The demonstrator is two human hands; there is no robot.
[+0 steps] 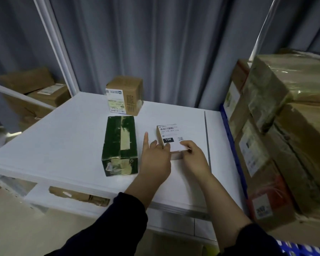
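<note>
Head cam only, so one angle. Three boxes sit on the white table point(63, 145): a long dark green box point(119, 145) with tape down its top, a brown carton point(126, 95) at the far edge, and the small parcel point(171, 137) just right of the green one, not touching it.

Both hands are on that small parcel. The right hand point(194, 157) has its fingers curled round the near right corner. The left hand point(155, 159) has bent fingers against the near left edge, with the index finger sticking straight out, free.

The parcel's white label has a barcode, a QR code and "15H" in a black block; the digits above are too blurry to read. The brown carton's label is unreadable too.

Several taped cartons point(284, 126) are stacked at right.
</note>
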